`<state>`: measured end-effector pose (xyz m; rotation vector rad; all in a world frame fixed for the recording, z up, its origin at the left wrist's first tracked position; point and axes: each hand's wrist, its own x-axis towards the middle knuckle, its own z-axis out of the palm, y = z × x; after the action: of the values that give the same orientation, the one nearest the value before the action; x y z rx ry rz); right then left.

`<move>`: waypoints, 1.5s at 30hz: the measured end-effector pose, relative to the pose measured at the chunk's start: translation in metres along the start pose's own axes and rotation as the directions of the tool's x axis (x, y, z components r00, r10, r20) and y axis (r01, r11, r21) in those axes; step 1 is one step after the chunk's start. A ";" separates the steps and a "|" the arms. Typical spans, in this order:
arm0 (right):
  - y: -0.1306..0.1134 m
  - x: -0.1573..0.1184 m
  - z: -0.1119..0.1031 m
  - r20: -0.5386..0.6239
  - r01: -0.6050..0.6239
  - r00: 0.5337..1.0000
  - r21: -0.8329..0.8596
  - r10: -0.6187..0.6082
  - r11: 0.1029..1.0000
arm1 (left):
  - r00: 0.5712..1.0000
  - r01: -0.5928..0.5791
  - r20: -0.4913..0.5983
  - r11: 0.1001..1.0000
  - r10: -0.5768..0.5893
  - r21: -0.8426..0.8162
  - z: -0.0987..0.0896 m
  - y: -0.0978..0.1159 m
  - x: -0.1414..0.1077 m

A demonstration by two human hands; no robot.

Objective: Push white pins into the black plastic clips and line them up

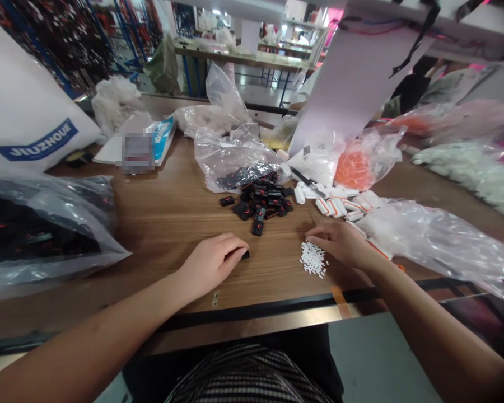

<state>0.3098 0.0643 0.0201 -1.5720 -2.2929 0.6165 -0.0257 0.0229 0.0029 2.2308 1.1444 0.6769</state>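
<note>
My left hand is closed on a small black piece, which pokes out past its fingertips just above the tabletop. My right hand has its fingers pinched at the upper edge of a pile of tiny white pieces; anything between those fingertips is too small to make out. Beyond and between the hands lies a heap of black parts with red marks, some of it inside an open clear bag. White parts with orange stripes lie behind my right hand.
On the left are a clear bag of black parts and a white bag with blue print. Bags of orange pieces and white pieces stand behind. Another clear bag lies right, near the table's front edge.
</note>
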 end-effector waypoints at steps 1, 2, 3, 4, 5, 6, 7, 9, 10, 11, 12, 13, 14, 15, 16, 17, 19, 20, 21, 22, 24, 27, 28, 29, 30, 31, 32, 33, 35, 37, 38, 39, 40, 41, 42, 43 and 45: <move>-0.001 0.002 0.000 0.008 0.007 1.000 -0.021 -0.007 1.000 | 1.000 -0.002 0.000 1.000 0.002 -0.004 0.000 0.000 0.000; -0.002 0.004 -0.001 0.022 0.010 1.000 -0.039 -0.009 0.999 | 1.000 -0.004 0.001 1.000 0.004 -0.009 0.000 0.000 -0.001; -0.002 0.005 -0.002 0.034 0.011 0.999 -0.052 -0.009 0.999 | 1.000 -0.007 0.004 1.000 0.007 -0.015 -0.001 -0.001 -0.001; -0.003 0.006 -0.003 0.041 0.009 0.999 -0.060 -0.006 0.998 | 1.000 -0.009 0.006 1.000 0.009 -0.022 -0.001 -0.001 -0.002; -0.003 0.006 -0.004 0.044 0.006 0.999 -0.060 -0.003 0.998 | 1.000 -0.011 0.009 0.999 0.011 -0.032 -0.002 0.000 -0.002; -0.002 0.006 -0.005 0.048 0.004 0.999 -0.052 -0.002 0.999 | 1.000 -0.010 0.012 0.999 0.010 -0.039 -0.003 0.000 -0.003; -0.001 0.006 -0.006 0.055 0.004 0.998 -0.037 -0.002 0.999 | 1.000 -0.002 0.016 0.999 0.003 -0.041 -0.003 0.001 -0.003; 0.002 0.005 -0.008 0.081 0.002 0.997 -0.007 -0.002 1.000 | 0.999 0.029 0.023 0.999 -0.028 -0.027 -0.004 0.002 -0.005; 0.004 0.005 -0.008 0.097 0.002 0.995 -0.001 -0.002 1.000 | 0.999 0.047 0.024 0.999 -0.046 -0.016 -0.005 0.003 -0.005; 0.005 0.005 -0.009 0.109 0.001 0.994 -0.004 0.000 1.000 | 0.998 0.062 0.024 0.998 -0.062 -0.005 -0.005 0.004 -0.006; 0.006 0.005 -0.009 0.116 -0.002 0.993 -0.013 0.003 1.000 | 0.997 0.073 0.022 0.997 -0.073 0.002 -0.005 0.005 -0.006; 0.007 0.005 -0.008 0.116 -0.006 0.993 -0.027 0.009 1.000 | 0.997 0.079 0.019 0.997 -0.079 0.004 -0.005 0.005 -0.007; 0.007 0.005 -0.008 0.111 -0.010 0.994 -0.042 0.014 0.999 | 0.997 0.080 0.017 0.997 -0.080 0.001 -0.005 0.006 -0.007; 0.006 0.005 -0.008 0.102 -0.007 0.995 -0.056 0.013 0.998 | 0.997 0.081 0.016 0.997 -0.081 -0.005 -0.005 0.006 -0.007; 0.005 0.005 -0.007 0.091 0.004 0.996 -0.072 0.003 0.997 | 0.996 0.083 0.016 0.996 -0.083 -0.014 -0.005 0.006 -0.007; 0.003 0.004 -0.007 0.081 0.023 0.997 -0.091 -0.016 0.996 | 0.996 0.084 0.018 0.996 -0.083 -0.024 -0.005 0.006 -0.007; -0.003 0.004 -0.007 0.067 0.078 0.995 -0.145 -0.069 0.986 | 0.996 0.091 0.021 0.995 -0.090 -0.034 -0.005 0.005 -0.008; -0.005 0.003 -0.007 0.066 0.104 0.993 -0.177 -0.093 0.979 | 0.995 0.098 0.021 0.995 -0.097 -0.032 -0.005 0.005 -0.008; -0.008 0.003 -0.008 0.067 0.120 0.992 -0.207 -0.109 0.971 | 0.994 0.104 0.020 0.994 -0.103 -0.026 -0.004 0.005 -0.008; -0.010 0.002 -0.008 0.068 0.126 0.991 -0.232 -0.113 0.965 | 0.994 0.107 0.019 0.994 -0.106 -0.018 -0.004 0.005 -0.008; -0.012 0.002 -0.007 0.065 0.112 0.993 -0.261 -0.099 0.959 | 0.994 0.107 0.020 0.994 -0.107 0.000 -0.003 0.006 -0.008; -0.009 0.002 -0.006 0.054 0.052 0.998 -0.265 -0.040 0.963 | 0.994 0.099 0.036 0.994 -0.101 0.034 -0.002 0.008 -0.009; -0.008 0.003 -0.006 0.058 0.029 0.998 -0.258 -0.015 0.966 | 0.994 0.101 0.039 0.994 -0.102 0.047 -0.001 0.008 -0.009; -0.008 0.003 -0.006 0.062 0.003 0.998 -0.250 0.013 0.968 | 0.994 0.102 0.041 0.993 -0.104 0.056 -0.001 0.009 -0.009; -0.009 0.004 -0.006 0.062 -0.025 0.997 -0.242 0.041 0.970 | 0.994 0.103 0.040 0.993 -0.106 0.062 0.000 0.010 -0.010; -0.012 0.004 -0.006 0.056 -0.048 0.996 -0.233 0.063 0.971 | 0.994 0.105 0.037 0.992 -0.107 0.065 0.001 0.010 -0.010; -0.018 0.003 -0.006 0.043 -0.061 0.996 -0.216 0.072 0.975 | 0.994 0.104 0.032 0.993 -0.106 0.063 0.002 0.011 -0.011; -0.025 0.003 -0.005 0.023 -0.060 0.998 -0.185 0.065 0.981 | 0.994 0.101 0.028 0.993 -0.103 0.060 0.003 0.011 -0.012; -0.046 0.000 0.001 -0.021 0.003 1.000 -0.081 -0.005 0.997 | 0.994 0.103 0.022 0.993 -0.104 0.058 0.006 0.012 -0.013; -0.071 -0.002 0.012 -0.047 0.125 0.991 0.040 -0.124 0.991 | 0.992 0.124 0.009 0.991 -0.125 0.059 0.008 0.012 -0.014; -0.083 -0.002 0.019 -0.032 0.185 0.983 0.065 -0.183 0.981 | 0.990 0.140 0.002 0.988 -0.140 0.060 0.009 0.012 -0.014; -0.094 -0.002 0.027 -0.031 0.254 0.967 0.081 -0.252 0.964 | 0.988 0.155 -0.004 0.986 -0.155 0.060 0.009 0.012 -0.014; -0.103 -0.002 0.034 -0.018 0.311 0.950 0.095 -0.311 0.946 | 0.986 0.168 -0.009 0.984 -0.167 0.058 0.010 0.013 -0.014; -0.110 -0.001 0.041 -0.007 0.348 0.937 0.105 -0.349 0.932 | 0.985 0.174 -0.010 0.983 -0.174 0.054 0.010 0.013 -0.014; -0.115 0.001 0.047 -0.001 0.371 0.928 0.115 -0.374 0.921 | 0.984 0.176 -0.009 0.983 -0.176 0.048 0.010 0.013 -0.014; -0.117 0.002 0.051 0.006 0.379 0.924 0.124 -0.383 0.917 | 0.984 0.176 -0.007 0.983 -0.176 0.043 0.009 0.013 -0.014; -0.119 0.005 0.057 0.019 0.374 0.925 0.133 -0.379 0.918 | 0.983 0.182 -0.002 0.983 -0.182 0.034 0.009 0.014 -0.013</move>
<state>0.1853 0.0215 0.0303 -1.0260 -2.4424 0.6824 -0.0192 0.0029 0.0030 2.1212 1.3491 0.5845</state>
